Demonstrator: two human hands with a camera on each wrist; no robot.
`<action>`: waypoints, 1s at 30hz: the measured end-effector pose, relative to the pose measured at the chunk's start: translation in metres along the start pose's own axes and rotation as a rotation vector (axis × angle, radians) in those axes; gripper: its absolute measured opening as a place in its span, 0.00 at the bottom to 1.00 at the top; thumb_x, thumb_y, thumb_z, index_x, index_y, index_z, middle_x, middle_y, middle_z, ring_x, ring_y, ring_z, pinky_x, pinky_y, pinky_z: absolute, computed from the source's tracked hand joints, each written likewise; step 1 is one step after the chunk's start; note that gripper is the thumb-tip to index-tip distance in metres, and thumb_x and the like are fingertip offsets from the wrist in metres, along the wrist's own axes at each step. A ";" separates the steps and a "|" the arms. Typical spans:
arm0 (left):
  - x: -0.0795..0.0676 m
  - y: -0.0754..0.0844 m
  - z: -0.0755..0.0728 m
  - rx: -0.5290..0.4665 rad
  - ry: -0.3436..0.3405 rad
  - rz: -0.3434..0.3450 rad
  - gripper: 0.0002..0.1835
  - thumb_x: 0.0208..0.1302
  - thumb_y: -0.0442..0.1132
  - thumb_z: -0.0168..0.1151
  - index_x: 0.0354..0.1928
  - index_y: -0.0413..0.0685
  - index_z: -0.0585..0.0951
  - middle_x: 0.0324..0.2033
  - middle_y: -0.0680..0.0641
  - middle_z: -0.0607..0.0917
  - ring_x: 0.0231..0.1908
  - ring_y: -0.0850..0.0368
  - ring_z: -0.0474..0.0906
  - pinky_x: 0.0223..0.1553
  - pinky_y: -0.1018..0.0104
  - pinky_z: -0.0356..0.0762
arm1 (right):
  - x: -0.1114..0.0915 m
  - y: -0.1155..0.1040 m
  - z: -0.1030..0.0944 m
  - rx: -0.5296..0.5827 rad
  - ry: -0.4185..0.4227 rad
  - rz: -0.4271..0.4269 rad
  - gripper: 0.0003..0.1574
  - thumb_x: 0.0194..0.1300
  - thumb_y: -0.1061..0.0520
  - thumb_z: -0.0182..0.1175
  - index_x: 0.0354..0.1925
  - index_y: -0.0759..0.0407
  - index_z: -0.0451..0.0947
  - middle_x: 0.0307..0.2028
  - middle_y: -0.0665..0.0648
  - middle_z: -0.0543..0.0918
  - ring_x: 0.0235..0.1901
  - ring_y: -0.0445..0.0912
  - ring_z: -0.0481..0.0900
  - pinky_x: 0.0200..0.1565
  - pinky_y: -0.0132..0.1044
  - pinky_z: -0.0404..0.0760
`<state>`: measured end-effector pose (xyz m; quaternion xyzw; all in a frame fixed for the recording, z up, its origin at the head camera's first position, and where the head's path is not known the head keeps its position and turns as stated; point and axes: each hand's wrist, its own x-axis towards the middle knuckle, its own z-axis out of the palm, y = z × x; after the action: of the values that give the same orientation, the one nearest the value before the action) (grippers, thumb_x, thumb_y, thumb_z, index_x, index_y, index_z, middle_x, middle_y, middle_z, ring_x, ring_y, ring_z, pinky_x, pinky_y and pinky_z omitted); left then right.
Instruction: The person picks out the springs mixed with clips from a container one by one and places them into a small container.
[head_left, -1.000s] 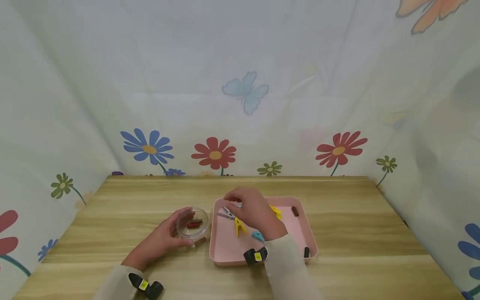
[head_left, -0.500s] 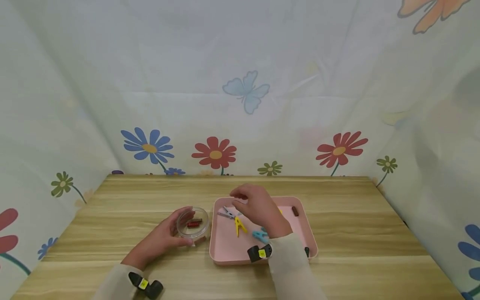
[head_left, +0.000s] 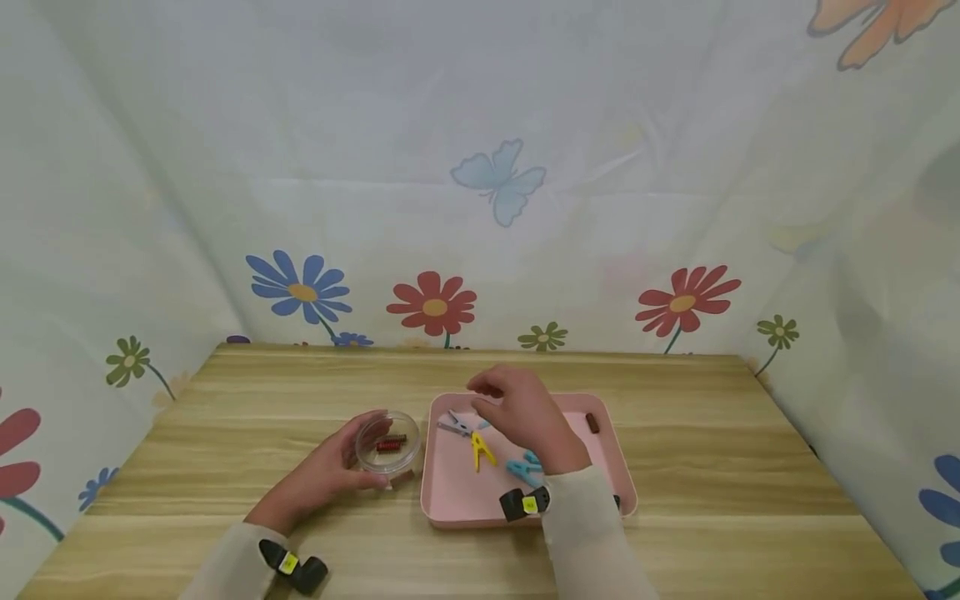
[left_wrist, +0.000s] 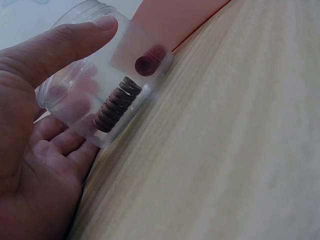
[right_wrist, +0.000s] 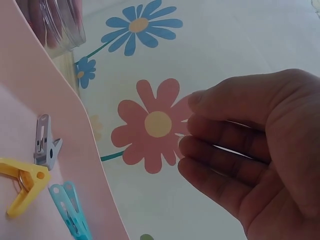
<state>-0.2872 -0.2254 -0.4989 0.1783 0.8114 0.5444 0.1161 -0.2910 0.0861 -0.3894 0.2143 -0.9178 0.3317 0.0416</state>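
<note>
My left hand grips a clear plastic jar around its side, with the thumb near the mouth. The jar stands on the table left of the tray. A brown coil spring and a red spring lie inside it. Over the pink tray's far half hovers my right hand, fingers loosely bent and nothing visible between them. Below it, a grey clothespin, a yellow clothespin and a light blue clothespin lie in the tray. The right forearm hides part of the tray.
A dark brown spring-like piece lies at the tray's far right corner. A dark object near the front right is mostly covered by the sleeve. The wooden table ends at a flower-print curtain.
My right hand has shifted a little to the right over the tray, uncovering more of the light blue clothespin and hiding a yellow one. My left hand and the jar stay in place.
</note>
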 end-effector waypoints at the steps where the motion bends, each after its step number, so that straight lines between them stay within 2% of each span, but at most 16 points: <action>1: 0.000 0.000 0.000 0.001 0.000 -0.003 0.50 0.47 0.46 0.77 0.71 0.63 0.60 0.70 0.47 0.66 0.73 0.48 0.58 0.71 0.62 0.56 | -0.001 0.000 0.000 0.002 0.002 0.002 0.15 0.67 0.52 0.62 0.50 0.52 0.82 0.47 0.50 0.84 0.47 0.45 0.80 0.51 0.42 0.82; 2: -0.001 0.000 0.000 0.001 -0.002 -0.004 0.50 0.46 0.47 0.77 0.71 0.63 0.59 0.71 0.46 0.66 0.73 0.47 0.58 0.71 0.57 0.54 | -0.001 0.001 0.000 0.000 0.003 0.004 0.15 0.66 0.52 0.62 0.50 0.52 0.82 0.47 0.50 0.84 0.47 0.45 0.80 0.51 0.42 0.82; 5: -0.002 0.000 0.000 0.001 -0.002 -0.006 0.50 0.46 0.47 0.78 0.71 0.63 0.59 0.71 0.46 0.66 0.73 0.48 0.58 0.71 0.52 0.52 | -0.002 0.002 -0.001 0.005 0.006 0.020 0.15 0.66 0.53 0.62 0.50 0.52 0.82 0.48 0.51 0.84 0.47 0.46 0.80 0.51 0.42 0.82; 6: -0.002 -0.001 -0.001 -0.003 -0.002 -0.004 0.50 0.46 0.47 0.78 0.71 0.63 0.59 0.71 0.46 0.66 0.73 0.47 0.57 0.71 0.57 0.55 | -0.002 0.002 -0.001 0.007 0.007 0.026 0.15 0.66 0.53 0.62 0.50 0.52 0.82 0.48 0.51 0.84 0.47 0.47 0.80 0.51 0.43 0.82; 8: -0.002 -0.001 -0.001 -0.005 0.001 0.001 0.50 0.46 0.47 0.78 0.71 0.63 0.59 0.71 0.46 0.66 0.73 0.47 0.57 0.71 0.58 0.55 | -0.001 0.003 -0.002 0.007 0.008 0.039 0.14 0.66 0.54 0.62 0.50 0.52 0.82 0.48 0.50 0.84 0.47 0.46 0.80 0.51 0.43 0.82; 12: -0.001 -0.002 0.000 -0.007 0.002 0.002 0.50 0.46 0.46 0.77 0.71 0.63 0.59 0.71 0.46 0.66 0.73 0.47 0.58 0.71 0.55 0.54 | -0.001 0.006 -0.004 0.021 0.007 0.072 0.14 0.65 0.53 0.62 0.49 0.51 0.82 0.47 0.49 0.84 0.47 0.45 0.80 0.51 0.43 0.82; 13: -0.001 -0.001 0.000 0.000 0.003 -0.001 0.50 0.47 0.47 0.77 0.71 0.64 0.59 0.71 0.47 0.66 0.73 0.47 0.58 0.70 0.50 0.51 | -0.001 0.007 -0.005 0.018 0.009 0.077 0.14 0.65 0.53 0.62 0.49 0.50 0.82 0.47 0.49 0.84 0.47 0.45 0.80 0.51 0.43 0.82; 19: 0.000 0.000 0.001 -0.001 0.006 -0.016 0.51 0.45 0.47 0.78 0.71 0.64 0.59 0.71 0.48 0.66 0.73 0.49 0.58 0.71 0.57 0.54 | 0.001 0.015 -0.007 0.004 0.021 0.088 0.13 0.65 0.54 0.62 0.48 0.52 0.83 0.45 0.49 0.85 0.44 0.45 0.80 0.50 0.43 0.82; 24: 0.000 0.001 0.002 -0.039 -0.005 -0.019 0.51 0.46 0.45 0.78 0.71 0.62 0.58 0.71 0.46 0.65 0.73 0.47 0.56 0.71 0.52 0.51 | 0.001 0.020 -0.009 0.000 0.025 0.088 0.13 0.64 0.57 0.61 0.48 0.52 0.83 0.43 0.49 0.85 0.42 0.44 0.79 0.48 0.42 0.82; 30: 0.000 0.001 0.000 -0.017 -0.003 -0.025 0.50 0.47 0.47 0.77 0.71 0.64 0.59 0.71 0.47 0.65 0.73 0.47 0.56 0.71 0.48 0.48 | 0.000 0.021 -0.013 -0.008 0.029 0.103 0.14 0.64 0.55 0.62 0.48 0.53 0.83 0.43 0.50 0.85 0.42 0.44 0.80 0.48 0.43 0.82</action>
<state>-0.2864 -0.2248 -0.4977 0.1681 0.8086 0.5496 0.1257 -0.3008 0.1088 -0.3920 0.1618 -0.9282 0.3328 0.0387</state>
